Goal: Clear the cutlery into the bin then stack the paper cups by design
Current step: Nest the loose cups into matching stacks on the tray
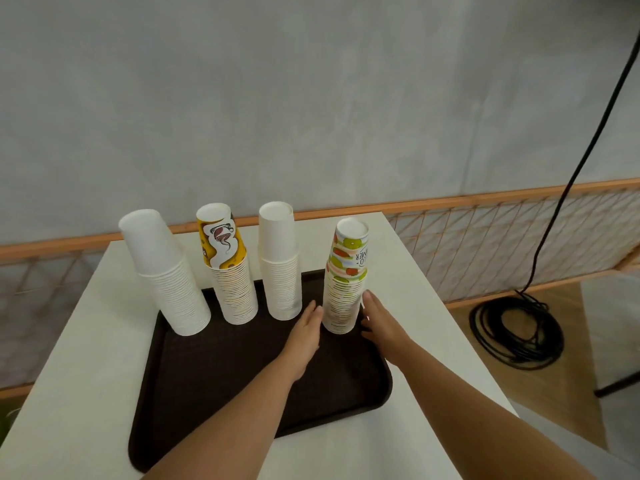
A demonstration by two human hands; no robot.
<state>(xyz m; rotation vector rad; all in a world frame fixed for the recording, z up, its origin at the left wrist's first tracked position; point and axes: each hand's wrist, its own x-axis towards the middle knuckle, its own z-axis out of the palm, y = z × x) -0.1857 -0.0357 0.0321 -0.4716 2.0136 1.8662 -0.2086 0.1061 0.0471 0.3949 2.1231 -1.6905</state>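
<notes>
Paper-light and tippy, the tall fruit-printed cup stack [343, 296] at the far right of the dark brown plastic tray [214, 375] probably wants steadying low, where the straight-fingered left hand [306, 329] and right hand [379, 323] flank it.

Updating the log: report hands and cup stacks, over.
Left hand, right hand open, flanking fruit-print stack on tray. Yellow-print stack and two white stacks to its left. No cutlery in view; nothing blocking.
</notes>
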